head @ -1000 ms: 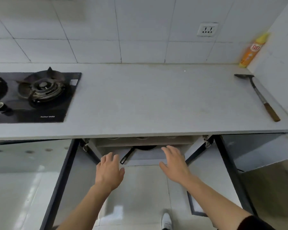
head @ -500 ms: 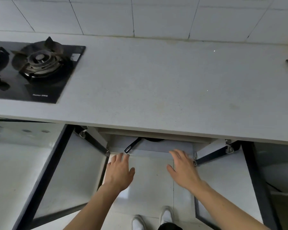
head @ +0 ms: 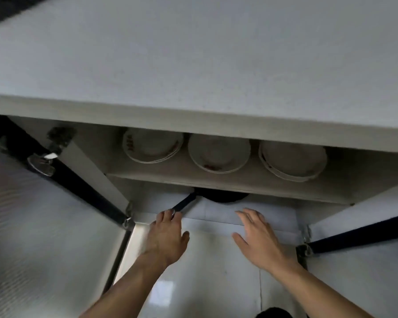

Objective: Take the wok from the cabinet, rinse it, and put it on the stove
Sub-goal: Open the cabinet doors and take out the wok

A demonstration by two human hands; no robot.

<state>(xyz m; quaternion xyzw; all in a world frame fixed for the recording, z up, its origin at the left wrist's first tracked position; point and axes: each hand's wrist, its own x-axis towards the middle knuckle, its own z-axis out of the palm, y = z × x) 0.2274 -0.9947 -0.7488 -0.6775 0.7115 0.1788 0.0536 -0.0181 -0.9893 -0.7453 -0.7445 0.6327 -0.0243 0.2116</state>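
The countertop (head: 193,65) fills my view; below it the cabinet (head: 216,180) stands open, plates (head: 218,154) on its upper shelf. The wok (head: 221,196) sits on the lower level, not yet lifted. My right hand (head: 257,239) hovers spread; my left hand (head: 168,235) touches the wok handle (head: 184,204), fingers uncurled. Rinsing and the stove remain.

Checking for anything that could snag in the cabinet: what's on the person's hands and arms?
Nothing visible: the left hand and right hand wear no gloves, rings or watch, and both forearms are bare to the frame edge, with no sleeves showing.
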